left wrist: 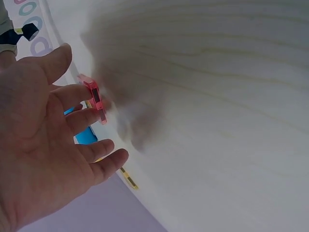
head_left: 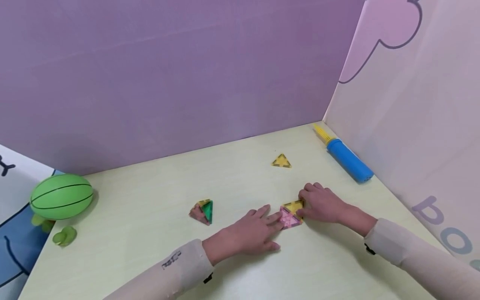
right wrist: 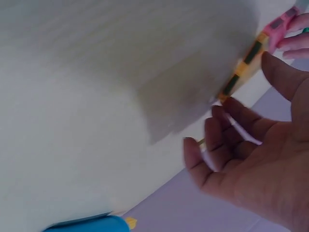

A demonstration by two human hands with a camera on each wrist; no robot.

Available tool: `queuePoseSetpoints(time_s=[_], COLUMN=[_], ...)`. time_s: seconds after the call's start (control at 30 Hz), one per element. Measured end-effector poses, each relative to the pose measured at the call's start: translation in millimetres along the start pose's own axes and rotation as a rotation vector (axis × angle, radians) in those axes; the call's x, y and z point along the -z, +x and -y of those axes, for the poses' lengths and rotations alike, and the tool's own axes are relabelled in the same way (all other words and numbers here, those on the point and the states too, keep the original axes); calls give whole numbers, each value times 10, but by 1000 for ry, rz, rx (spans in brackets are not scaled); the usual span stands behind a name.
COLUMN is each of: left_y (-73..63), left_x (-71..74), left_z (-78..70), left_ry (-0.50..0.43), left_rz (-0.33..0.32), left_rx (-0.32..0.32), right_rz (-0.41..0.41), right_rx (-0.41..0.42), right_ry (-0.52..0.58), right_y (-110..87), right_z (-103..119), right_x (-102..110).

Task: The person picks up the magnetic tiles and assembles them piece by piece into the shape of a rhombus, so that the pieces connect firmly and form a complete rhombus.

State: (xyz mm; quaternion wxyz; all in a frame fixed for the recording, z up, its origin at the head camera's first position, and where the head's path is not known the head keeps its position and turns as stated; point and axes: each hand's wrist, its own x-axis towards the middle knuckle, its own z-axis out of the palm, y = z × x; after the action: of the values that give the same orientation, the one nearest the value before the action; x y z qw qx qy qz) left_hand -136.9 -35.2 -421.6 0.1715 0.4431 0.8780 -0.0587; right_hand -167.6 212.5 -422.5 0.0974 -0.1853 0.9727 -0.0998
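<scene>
My right hand (head_left: 324,203) pinches a see-through yellow triangle magnetic tile (head_left: 293,206) between thumb and forefinger. The yellow tile lies edge to edge with a pink magnetic tile (head_left: 289,218), both just over the table. My left hand (head_left: 251,232) is spread palm down, its straight index and middle fingertips touching the pink tile's left side. In the left wrist view the pink tile (left wrist: 95,98) shows edge-on at those fingertips. The right wrist view shows the yellow tile's edge (right wrist: 241,68) running between my right thumb and forefinger.
Left of my hands stands a small pyramid of brown, green and yellow tiles (head_left: 202,211). One more yellow triangle tile (head_left: 282,161) lies farther back. A blue pump (head_left: 348,160) rests along the right wall; a green ball (head_left: 61,196) and small green toy (head_left: 65,236) sit far left.
</scene>
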Motion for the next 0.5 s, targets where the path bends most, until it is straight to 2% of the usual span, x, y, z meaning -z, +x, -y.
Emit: queuePoseSetpoints(time_s=[0.2,0.33,0.5], left_y=[3,4,5], left_x=[28,35,32], left_z=[-14,-17,-17], left_ry=[1,5,7], left_rz=[1,2,-1], left_rx=[2,5,5], right_rz=[103,144,184], right_rx=[-140,-151,-168], right_ry=[14,36,127], right_y=[64,106,121], right_z=[70,82,67], right_x=[87,111,136])
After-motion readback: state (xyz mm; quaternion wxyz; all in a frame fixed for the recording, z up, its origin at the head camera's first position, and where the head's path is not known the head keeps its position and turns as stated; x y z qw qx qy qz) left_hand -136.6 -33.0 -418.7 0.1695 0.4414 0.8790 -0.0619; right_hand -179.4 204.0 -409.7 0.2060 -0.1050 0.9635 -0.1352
